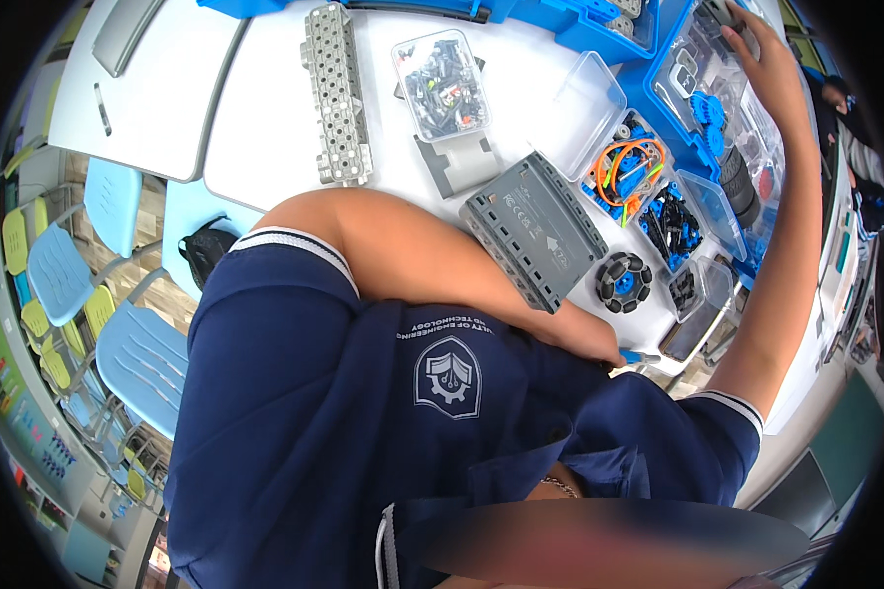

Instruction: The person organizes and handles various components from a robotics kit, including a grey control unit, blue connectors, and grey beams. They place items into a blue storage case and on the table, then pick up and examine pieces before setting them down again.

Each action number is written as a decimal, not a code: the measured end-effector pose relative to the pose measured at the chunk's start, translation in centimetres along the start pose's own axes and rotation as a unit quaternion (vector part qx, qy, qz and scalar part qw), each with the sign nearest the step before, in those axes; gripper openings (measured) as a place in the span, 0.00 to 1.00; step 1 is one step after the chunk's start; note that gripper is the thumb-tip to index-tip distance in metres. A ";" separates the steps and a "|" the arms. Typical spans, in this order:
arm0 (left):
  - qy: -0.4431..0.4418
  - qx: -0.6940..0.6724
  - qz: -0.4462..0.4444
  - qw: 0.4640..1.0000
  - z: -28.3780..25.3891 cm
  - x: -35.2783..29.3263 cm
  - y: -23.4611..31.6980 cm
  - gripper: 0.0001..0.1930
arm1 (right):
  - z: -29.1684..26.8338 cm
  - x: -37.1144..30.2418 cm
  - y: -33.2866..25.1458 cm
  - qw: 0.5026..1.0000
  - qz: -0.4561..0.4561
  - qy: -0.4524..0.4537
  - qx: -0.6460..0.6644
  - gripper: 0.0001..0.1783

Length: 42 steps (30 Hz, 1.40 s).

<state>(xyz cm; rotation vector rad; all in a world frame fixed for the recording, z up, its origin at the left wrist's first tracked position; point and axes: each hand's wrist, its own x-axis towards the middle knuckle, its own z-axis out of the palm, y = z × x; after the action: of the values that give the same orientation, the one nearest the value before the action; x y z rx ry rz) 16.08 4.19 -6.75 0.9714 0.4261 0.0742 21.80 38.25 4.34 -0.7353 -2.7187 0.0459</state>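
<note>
My left arm crosses in front of my shirt, and my left hand (604, 344) is at the table's near edge, its fingers partly hidden. At its fingertips is a slim blue piece (638, 357) with a paler end. My right hand (764, 61) reaches to the far right, over the blue storage bin (658, 108). Its fingers close around a grey part (742, 31), only partly visible. Between my arms, a dark grey box-shaped device (535, 231) with rows of ports rests on the table. Beside it stands a black wheel with rollers and a blue hub (624, 282).
A perforated grey metal beam (336, 98) and a clear box of small parts (442, 86) lie farther left. Open boxes hold orange cables (627, 162) and black-blue connectors (670, 226). A phone (686, 334) lies by the near edge. Blue chairs (133, 358) stand left.
</note>
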 end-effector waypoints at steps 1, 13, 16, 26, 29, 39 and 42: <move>0.004 0.002 0.005 1.000 0.0 0.1 -0.1 0.25 | -0.1 0.2 -0.2 1.000 0.006 -0.012 -0.003 0.15; 0.008 0.008 0.008 1.000 0.0 0.0 0.0 0.24 | 1.4 1.5 -18.0 0.965 -0.171 -0.008 0.200 0.23; 0.008 0.008 0.004 1.000 0.0 0.0 0.0 0.24 | 3.6 1.2 -22.7 0.951 -0.194 -0.049 0.237 0.31; 0.011 0.019 0.007 1.000 -0.2 -0.1 -0.5 0.23 | 4.9 9.0 -26.6 0.921 -0.221 -0.113 0.301 0.23; 0.008 0.023 0.001 1.000 -0.2 0.0 -0.9 0.23 | 7.1 10.8 -30.3 0.905 -0.281 -0.146 0.285 0.26; -0.021 -0.002 0.024 1.000 -1.2 0.4 -2.1 0.22 | 11.9 8.5 -34.2 0.937 -0.299 0.025 0.179 0.13; -0.024 -0.009 0.019 1.000 -1.0 0.0 -1.5 0.22 | 10.6 6.9 -32.1 0.942 -0.277 0.120 0.147 0.13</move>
<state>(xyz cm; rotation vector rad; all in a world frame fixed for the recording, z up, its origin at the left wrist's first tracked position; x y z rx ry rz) 15.52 4.17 -8.44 0.9624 0.3636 0.0881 -2.70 14.42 0.01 0.1146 -2.5016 0.2085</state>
